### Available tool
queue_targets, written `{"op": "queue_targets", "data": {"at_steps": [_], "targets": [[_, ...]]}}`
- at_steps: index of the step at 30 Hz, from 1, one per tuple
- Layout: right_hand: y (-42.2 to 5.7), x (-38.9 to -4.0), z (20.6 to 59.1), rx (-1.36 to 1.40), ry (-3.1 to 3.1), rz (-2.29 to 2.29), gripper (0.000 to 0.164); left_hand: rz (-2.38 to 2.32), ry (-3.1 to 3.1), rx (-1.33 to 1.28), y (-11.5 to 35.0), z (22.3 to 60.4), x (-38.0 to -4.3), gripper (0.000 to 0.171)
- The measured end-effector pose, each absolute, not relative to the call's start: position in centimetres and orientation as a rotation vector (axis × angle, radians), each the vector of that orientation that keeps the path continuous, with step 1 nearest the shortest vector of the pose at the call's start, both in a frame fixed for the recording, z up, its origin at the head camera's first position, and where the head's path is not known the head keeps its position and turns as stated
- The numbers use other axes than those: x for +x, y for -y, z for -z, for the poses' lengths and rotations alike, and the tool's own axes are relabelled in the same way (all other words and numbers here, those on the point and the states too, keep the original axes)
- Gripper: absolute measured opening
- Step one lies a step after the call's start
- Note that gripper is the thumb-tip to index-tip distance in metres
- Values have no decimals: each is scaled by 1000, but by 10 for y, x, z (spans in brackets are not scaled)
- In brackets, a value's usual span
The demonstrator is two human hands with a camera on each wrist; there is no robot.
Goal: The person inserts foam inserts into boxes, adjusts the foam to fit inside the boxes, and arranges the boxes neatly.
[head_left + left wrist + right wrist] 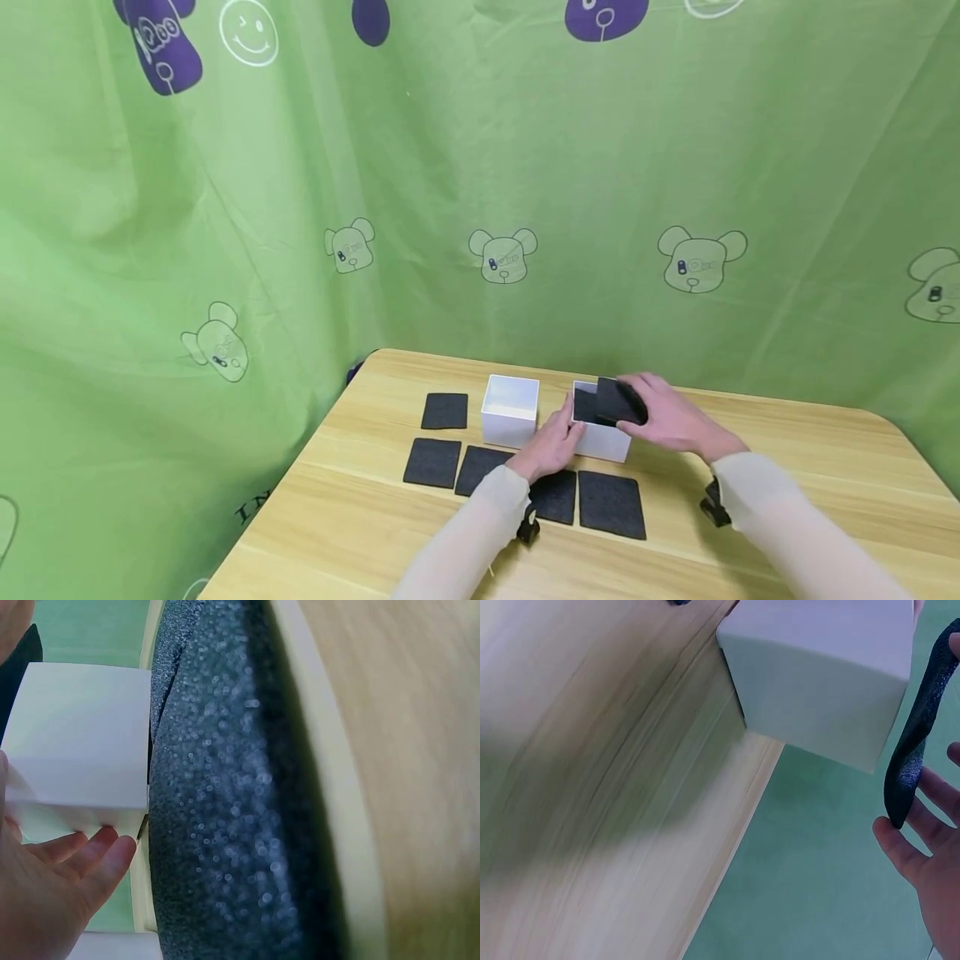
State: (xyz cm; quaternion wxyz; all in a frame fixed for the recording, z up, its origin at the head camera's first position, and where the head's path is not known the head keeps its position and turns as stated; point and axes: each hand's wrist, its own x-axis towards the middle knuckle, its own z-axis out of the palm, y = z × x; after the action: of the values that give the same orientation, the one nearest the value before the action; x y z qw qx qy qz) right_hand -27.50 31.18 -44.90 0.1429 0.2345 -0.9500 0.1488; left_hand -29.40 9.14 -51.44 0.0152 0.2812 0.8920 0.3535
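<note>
My left hand (551, 443) holds the right-hand white box (603, 443) at its left corner, fingers along the left wall and thumb near the front. A dark square pad (617, 402), soft and textured, is pinched in my right hand (663, 417) over the right part of that box's opening. Another dark pad (584, 406) shows inside the box. The right wrist view shows the held pad (913, 742) slightly bent, on edge between thumb and fingers, beside the box (817, 690). In the left wrist view, fingertips touch the box's side (79, 735).
A second white box (510, 427) stands open-topped to the left. Several dark pads lie flat on the wooden table (337, 500), one at the back left (445, 411) and a row in front of the boxes (612, 504). A green curtain (585, 167) hangs behind.
</note>
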Motion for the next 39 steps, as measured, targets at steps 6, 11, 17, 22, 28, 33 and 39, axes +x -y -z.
{"op": "queue_targets", "data": {"at_steps": [6,11,17,22,28,33,39], "targets": [[-304,-281,453,674,2742,-404,76,-1104,-2782,878,-91,515,-294,60],[-300,-282,454,655,2757,-404,76,-1099,-2788,904,-92,514,-294,59],[-298,-285,458,651,2784,-402,78,-1100,-2795,922,-92,513,-294,58],[-299,-286,463,665,2776,-439,76,-1087,-2802,914,-91,515,-295,58],[-300,-285,467,692,2766,-483,63,-1079,-2802,904,-91,517,-296,59],[-300,-284,466,713,2764,-486,53,-1074,-2809,914,-91,517,-296,59],[-301,-285,465,743,2748,-506,48,-1076,-2806,913,-91,516,-296,59]]}}
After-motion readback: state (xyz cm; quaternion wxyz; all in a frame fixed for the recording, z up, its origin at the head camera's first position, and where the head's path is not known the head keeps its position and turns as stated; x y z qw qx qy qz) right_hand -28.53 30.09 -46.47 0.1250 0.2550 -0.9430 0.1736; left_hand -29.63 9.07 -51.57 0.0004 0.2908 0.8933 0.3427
